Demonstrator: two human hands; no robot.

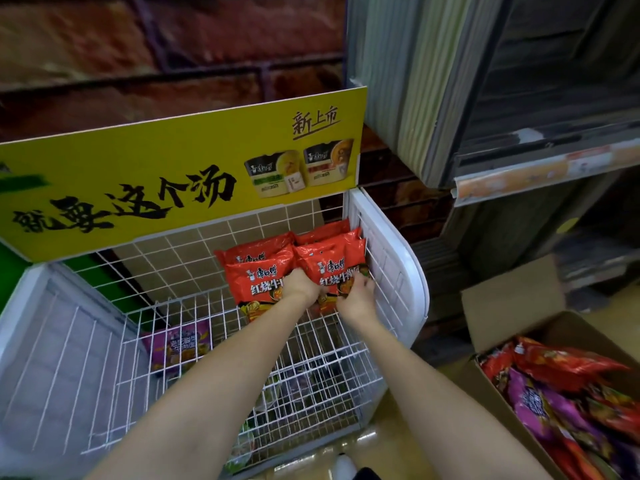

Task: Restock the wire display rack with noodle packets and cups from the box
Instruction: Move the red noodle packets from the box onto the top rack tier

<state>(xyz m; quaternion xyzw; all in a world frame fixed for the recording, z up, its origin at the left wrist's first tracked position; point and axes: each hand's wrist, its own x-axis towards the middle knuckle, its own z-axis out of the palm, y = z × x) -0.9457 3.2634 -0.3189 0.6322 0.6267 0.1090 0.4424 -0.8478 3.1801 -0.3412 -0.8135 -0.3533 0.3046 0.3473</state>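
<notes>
Two hands are working the same spot right now. My left hand (pixel 300 284) is curling its fingers down over the seam between the two front red packets (pixel 266 282), and the right hand (pixel 358 294) is pinching the lower edge of the right-hand one, fingers slightly spread, probably to square the stack against the rack's (pixel 391 268) white side panel. Behind them, more red packets are leaning on the back grid. A purple packet (pixel 180 344) is sitting on the lower tier at left. The box (pixel 512 299) is waiting at right, well apart, holding red and purple packets. The yellow sign (pixel 173 181) is overhanging the back, so reaching deeper looks awkward.
</notes>
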